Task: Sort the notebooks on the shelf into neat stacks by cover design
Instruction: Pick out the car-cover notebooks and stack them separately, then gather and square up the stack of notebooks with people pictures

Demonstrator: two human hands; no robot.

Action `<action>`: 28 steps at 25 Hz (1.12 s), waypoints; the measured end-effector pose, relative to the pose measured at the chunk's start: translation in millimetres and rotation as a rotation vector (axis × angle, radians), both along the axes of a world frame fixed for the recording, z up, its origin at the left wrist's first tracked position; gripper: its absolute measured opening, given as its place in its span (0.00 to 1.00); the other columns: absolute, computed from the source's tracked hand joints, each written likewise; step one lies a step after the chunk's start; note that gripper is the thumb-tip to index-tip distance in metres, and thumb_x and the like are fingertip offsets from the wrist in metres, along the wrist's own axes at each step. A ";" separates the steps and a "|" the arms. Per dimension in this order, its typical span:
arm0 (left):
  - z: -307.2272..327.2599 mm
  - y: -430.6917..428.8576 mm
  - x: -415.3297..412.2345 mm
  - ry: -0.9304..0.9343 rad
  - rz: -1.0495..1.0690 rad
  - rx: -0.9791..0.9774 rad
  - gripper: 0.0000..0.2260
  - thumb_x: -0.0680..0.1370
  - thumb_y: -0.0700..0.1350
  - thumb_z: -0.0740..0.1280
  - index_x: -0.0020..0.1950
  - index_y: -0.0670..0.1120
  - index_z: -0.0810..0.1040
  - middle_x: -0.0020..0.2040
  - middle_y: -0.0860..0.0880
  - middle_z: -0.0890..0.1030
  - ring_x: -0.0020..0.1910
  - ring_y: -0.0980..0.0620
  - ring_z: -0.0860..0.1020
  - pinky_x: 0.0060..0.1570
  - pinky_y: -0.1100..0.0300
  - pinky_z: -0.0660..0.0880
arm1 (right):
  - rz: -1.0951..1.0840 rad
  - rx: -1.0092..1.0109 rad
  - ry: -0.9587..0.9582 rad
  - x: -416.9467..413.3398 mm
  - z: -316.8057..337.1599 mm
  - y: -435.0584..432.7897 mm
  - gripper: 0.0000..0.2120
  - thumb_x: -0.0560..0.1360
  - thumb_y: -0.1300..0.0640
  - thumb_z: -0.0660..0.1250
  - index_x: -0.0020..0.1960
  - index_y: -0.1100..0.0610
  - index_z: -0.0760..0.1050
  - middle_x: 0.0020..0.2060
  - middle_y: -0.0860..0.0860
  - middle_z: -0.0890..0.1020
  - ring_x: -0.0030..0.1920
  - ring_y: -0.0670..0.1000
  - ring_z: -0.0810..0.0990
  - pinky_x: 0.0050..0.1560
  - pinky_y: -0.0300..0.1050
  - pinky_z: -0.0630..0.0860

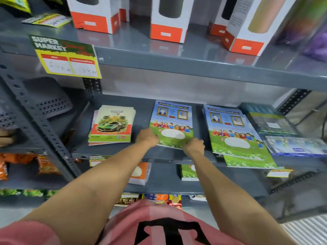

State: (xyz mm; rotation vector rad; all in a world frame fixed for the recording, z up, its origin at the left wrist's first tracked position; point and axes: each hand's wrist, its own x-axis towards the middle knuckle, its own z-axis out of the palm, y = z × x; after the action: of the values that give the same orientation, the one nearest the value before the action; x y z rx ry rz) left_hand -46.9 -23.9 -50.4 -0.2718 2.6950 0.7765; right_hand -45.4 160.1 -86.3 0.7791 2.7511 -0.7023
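Both arms reach onto the middle shelf (pixel 113 151), a grey steel board; the left hand (pixel 147 137) lies on the lower left corner of the centre stack (pixel 171 123) of blue-and-green notebooks, fingers curled over the cover, though whether it pinches the edge I cannot tell; the right hand (pixel 193 145) is closed in a loose fist at the stack's lower right corner, touching the near edge, and its grip is likewise not clear. The centre stack sits slightly skewed, its near edge close to the shelf lip.

To the left, apart from it by a strip of bare shelf, lies the car stack (pixel 112 125), green-car covers, its edges fanned and uneven; left of that the shelf is bare up to the slotted upright (pixel 40 119). To the right, across a narrow gap, lies a second blue-and-green stack (pixel 231 131); beneath it one notebook (pixel 247 160) juts out over the shelf's front edge. Just beside that, at the far right, are dark-covered books (pixel 269 121) and a pale one (pixel 293 145) nearer the front, both touching or nearly touching the right stack.

The shelf above (pixel 177 62) carries orange-and-white boxes (pixel 166 20) and a yellow price tag (pixel 67 59) hanging over its front edge; it leaves modest headroom above the stacks.
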 end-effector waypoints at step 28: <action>2.5 220.9 10.9 0.022 -0.091 0.287 0.29 0.76 0.47 0.67 0.72 0.37 0.61 0.71 0.39 0.66 0.71 0.42 0.66 0.69 0.54 0.67 | -0.321 0.009 0.335 66.8 49.9 232.6 0.30 0.75 0.48 0.67 0.67 0.68 0.65 0.65 0.65 0.71 0.67 0.65 0.69 0.63 0.56 0.69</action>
State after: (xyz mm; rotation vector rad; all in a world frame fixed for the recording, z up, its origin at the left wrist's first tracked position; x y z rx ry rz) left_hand -36.0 197.0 -48.0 -0.0717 2.5516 1.1267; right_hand 21.4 392.7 -36.4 1.2251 2.9521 -0.9594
